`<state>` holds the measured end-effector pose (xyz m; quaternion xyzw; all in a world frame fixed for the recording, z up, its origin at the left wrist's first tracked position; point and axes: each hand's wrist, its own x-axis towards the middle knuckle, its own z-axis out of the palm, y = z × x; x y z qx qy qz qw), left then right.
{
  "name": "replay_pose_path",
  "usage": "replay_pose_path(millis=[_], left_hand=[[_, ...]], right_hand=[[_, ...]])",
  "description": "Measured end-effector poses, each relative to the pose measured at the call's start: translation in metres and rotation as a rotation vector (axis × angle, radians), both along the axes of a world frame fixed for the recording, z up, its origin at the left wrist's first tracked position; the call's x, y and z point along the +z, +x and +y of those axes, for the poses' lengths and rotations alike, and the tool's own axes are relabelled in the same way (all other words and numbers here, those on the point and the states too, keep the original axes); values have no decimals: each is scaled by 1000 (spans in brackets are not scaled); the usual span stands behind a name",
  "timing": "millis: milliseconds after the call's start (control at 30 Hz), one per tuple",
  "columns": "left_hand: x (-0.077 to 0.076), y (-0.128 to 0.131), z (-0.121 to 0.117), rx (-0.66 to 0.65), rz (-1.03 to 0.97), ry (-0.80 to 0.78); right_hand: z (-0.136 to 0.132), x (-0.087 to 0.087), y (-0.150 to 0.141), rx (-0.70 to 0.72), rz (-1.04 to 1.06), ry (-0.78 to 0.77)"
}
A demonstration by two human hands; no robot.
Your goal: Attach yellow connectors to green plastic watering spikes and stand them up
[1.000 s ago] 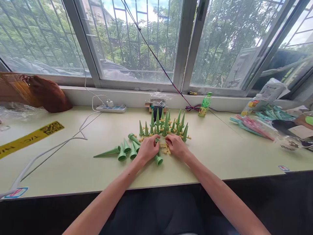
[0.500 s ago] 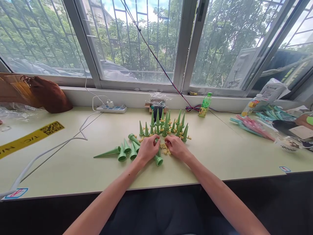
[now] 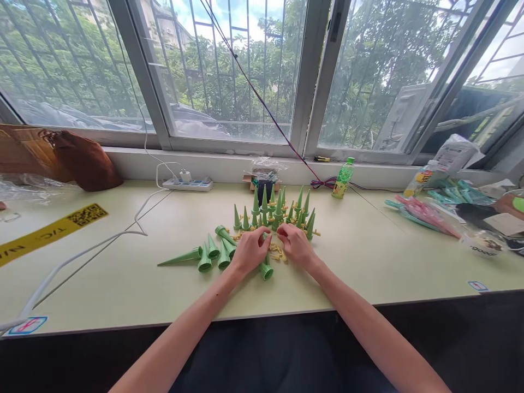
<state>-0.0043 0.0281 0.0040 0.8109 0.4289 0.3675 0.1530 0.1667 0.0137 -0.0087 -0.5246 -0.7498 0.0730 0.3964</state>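
Note:
My left hand [image 3: 250, 248] is closed, thumb and fingers pinched together at a green plastic watering spike [image 3: 266, 272], whose wide open end points toward me; the fingers cover much of it. My right hand [image 3: 295, 244] is just to the right, fingertips pinched together; anything between them is too small to make out. Small yellow valve pieces [image 3: 277, 252] lie loose between my hands. Beyond them, several green spikes [image 3: 278, 210] stand tip up with yellow valves at their bases. More green spikes [image 3: 205, 262] without visible valves are grouped left of my left hand, some standing, some lying.
A power strip [image 3: 188, 184] with a white cable sits at the back left, near a brown bag [image 3: 84, 161]. Behind the spikes is a small box [image 3: 265, 183] with clear plastic. A green bottle [image 3: 343, 179] stands back right; pink and teal packets [image 3: 428, 214] lie farther right.
The view has shifted very slightly. Both hands stay close together in nearly the same place, with small finger movements only.

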Motion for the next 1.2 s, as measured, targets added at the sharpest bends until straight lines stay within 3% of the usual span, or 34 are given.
replay_pose_path(millis=[300, 833, 1200], left_hand=[[1, 1, -1, -85, -3, 2], [2, 0, 0, -48, 43, 9], [1, -3, 0, 69, 26, 4]], right_hand=[[0, 2, -3, 111, 212, 71], [-5, 7, -7, 169, 267, 63], [-4, 9, -5, 54, 303, 88]])
